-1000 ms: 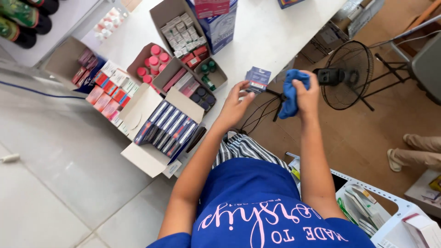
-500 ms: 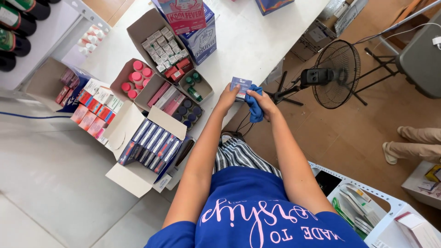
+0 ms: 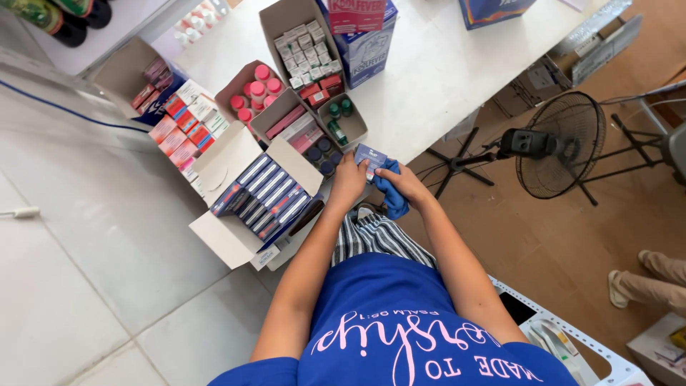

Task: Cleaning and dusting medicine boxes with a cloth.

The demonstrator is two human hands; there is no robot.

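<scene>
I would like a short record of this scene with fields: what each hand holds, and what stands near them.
left hand: left hand grips a small blue box from one side
right hand: right hand holds a blue cloth against the box
near: open carton of dark blue boxes on the white table
floor: black fan beside the table

Bright, even daylight fills the frame with soft, faint shadows, mild glare on the white table (image 3: 443, 78) at upper centre, and wide-angle bending at the edges.
</scene>
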